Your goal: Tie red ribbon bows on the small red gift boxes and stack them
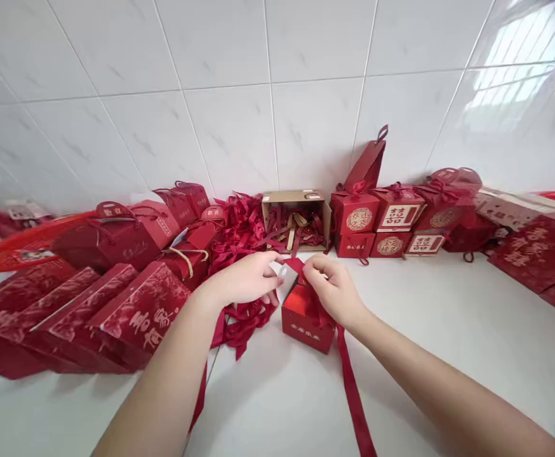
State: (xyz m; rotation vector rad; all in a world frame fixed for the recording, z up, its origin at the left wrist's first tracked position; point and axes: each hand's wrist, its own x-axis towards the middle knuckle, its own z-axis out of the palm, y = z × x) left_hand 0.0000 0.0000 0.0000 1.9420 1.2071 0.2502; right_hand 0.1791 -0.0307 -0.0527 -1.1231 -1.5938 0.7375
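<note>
A small red gift box [307, 330] with gold lettering stands on the white tabletop in front of me, its top flaps partly raised. My left hand [253, 279] has its fingers closed at the edge of a flap with a white inner side [286, 284]. My right hand [335, 289] is closed at the red upper part of the same box; its palm hides what the fingertips grip. A long dark red ribbon [351, 387] runs from beneath the right hand towards the front edge. Loose ribbons [246, 327] lie heaped beside the box, partly behind my left forearm.
Behind the box, an open cardboard carton [327, 222] holds ribbons and gold strips. Small finished red boxes [358, 216] are stacked to its right along the tiled wall. Larger red boxes [139, 311] lean in a row at left, near a red plastic basket [34, 235].
</note>
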